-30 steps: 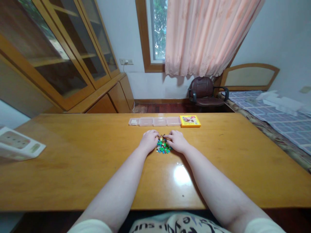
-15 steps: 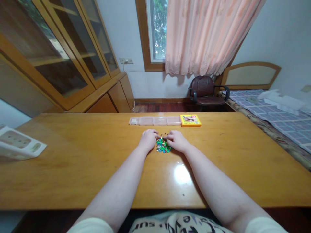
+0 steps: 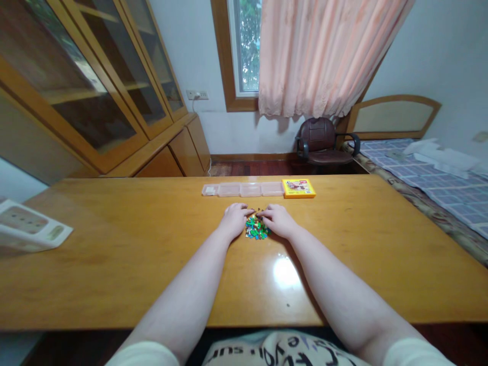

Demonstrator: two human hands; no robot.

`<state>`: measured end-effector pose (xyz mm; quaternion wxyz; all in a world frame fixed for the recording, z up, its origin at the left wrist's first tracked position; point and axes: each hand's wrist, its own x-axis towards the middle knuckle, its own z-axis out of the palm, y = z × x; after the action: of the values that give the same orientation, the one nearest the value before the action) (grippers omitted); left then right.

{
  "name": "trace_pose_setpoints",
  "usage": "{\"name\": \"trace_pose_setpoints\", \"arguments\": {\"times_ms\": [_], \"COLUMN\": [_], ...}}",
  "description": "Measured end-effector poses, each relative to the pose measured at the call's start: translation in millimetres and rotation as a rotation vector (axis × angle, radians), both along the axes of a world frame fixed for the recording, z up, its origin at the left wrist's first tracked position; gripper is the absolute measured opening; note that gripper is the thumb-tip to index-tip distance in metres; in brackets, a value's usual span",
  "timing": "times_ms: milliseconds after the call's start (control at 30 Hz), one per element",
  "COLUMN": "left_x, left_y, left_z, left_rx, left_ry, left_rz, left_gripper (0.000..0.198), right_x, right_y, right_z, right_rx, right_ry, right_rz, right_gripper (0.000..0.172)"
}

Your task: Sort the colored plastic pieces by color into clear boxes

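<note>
A small pile of tiny green, blue, white and yellow building bricks [image 3: 257, 229] lies on the wooden table between my hands. My left hand [image 3: 234, 219] rests at the pile's left edge, its index finger stretched toward the far side. On the opposite edge is my right hand [image 3: 278, 219], its fingers extended over the pile's upper right part. A few dark brown pieces [image 3: 259, 209] sit near the fingertips of both hands. Neither hand shows a brick held; the pieces under the fingertips are too small to make out.
Beyond the hands stand a clear compartment tray [image 3: 250, 189] and a yellow box [image 3: 299, 188] at its right end. A white carton [image 3: 32, 226] is at the table's left. One small dark piece [image 3: 288, 305] lies near the front edge. A chair [image 3: 320, 142] stands behind the table.
My fingers have shifted slightly around the far edge of the pile, near the brown pieces. The hands otherwise stay in place.
</note>
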<state>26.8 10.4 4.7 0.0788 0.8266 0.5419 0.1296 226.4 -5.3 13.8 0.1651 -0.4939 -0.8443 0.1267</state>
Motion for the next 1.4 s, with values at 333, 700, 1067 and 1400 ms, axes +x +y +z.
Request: {"name": "trace_pose_setpoints", "arguments": {"times_ms": [333,700,1067,1400], "left_x": [2.9,3.8,5.6,5.4], "left_y": [-3.5,-4.8,-3.6,-6.8], "left_z": [0.1,-2.3,0.2,2.6], "left_rx": [-0.004,-0.028,0.036,-0.044], "left_ry": [-0.014,0.016,-0.020,-0.050], "left_rz": [-0.006,-0.065,0.050,-0.087], "left_gripper": [0.042,0.038,0.038,0.038], "right_x": [1.6,1.2,-1.7,7.2], "right_y": [3.8,2.6,2.7,8.9], "right_z": [-1.4,-7.8,-11.0,-11.1], "right_rx": [0.003,0.014,-0.115,-0.083], "right_ry": [-0.008,-0.015,-0.076,-0.028], "right_rz": [-0.158,-0.108,0.094,-0.139], "right_gripper": [0.031,0.030,0.049,0.043]}}
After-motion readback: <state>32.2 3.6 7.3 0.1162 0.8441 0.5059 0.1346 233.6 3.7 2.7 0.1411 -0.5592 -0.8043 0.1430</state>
